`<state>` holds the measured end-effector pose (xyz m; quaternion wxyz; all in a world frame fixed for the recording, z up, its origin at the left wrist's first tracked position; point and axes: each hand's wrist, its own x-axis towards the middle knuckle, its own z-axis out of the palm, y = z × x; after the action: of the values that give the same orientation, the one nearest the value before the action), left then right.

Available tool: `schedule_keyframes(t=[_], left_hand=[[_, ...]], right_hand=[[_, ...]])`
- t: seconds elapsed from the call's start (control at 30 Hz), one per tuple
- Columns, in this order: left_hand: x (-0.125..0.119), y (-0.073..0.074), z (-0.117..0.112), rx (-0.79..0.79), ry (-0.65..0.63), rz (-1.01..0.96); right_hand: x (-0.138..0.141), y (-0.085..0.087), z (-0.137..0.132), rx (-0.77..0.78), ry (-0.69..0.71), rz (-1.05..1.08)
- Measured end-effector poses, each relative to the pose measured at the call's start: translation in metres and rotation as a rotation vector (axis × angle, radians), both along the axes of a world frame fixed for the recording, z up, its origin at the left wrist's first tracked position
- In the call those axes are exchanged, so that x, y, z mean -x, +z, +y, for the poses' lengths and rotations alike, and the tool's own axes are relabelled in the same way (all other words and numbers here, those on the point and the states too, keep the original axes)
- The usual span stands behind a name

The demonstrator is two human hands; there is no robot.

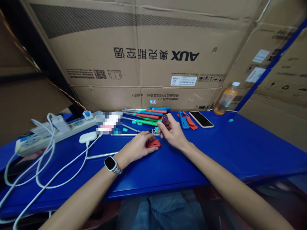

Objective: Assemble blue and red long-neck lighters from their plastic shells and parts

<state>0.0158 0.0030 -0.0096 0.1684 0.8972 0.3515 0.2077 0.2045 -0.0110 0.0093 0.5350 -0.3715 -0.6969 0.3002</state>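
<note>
My left hand (pixel 141 143), wearing a watch, is closed around a red plastic lighter handle (pixel 154 144) low over the table. A metal tube (pixel 102 156) shows left of my wrist; whether it joins the red handle is hidden. My right hand (pixel 171 131) is raised just right of it, fingers pinched on a dark purple rounded handle (pixel 164 119), whose lower end I cannot make out. Behind both hands lies a pile of long-necked lighters with red (pixel 150 116), green (pixel 150 122) and blue handles. Small loose metal parts (pixel 155 130) lie between my hands.
Blue and red lighter shells (pixel 184 120), a phone (pixel 201 118) and an orange drink bottle (pixel 225 98) stand or lie at the right. A power strip (pixel 28 144) with white cables (pixel 69 174) fills the left. Cardboard (pixel 144 35) walls the back of the blue table (pixel 230 150).
</note>
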Motion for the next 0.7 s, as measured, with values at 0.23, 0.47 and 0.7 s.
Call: schedule_keyframes(t=[0.23,0.47,0.7], left_hand=[[0.0,0.003,-0.002,0.003,0.003,0.002],[-0.002,0.002,-0.001,0.026,0.013,-0.006],[0.002,0.014,-0.003,-0.005,-0.005,-0.222]], right_hand=[[0.001,-0.004,0.002,-0.002,-0.002,-0.06],[0.001,0.002,0.001,0.012,-0.009,-0.149],[0.0,0.007,0.0,0.017,0.0,-0.193]])
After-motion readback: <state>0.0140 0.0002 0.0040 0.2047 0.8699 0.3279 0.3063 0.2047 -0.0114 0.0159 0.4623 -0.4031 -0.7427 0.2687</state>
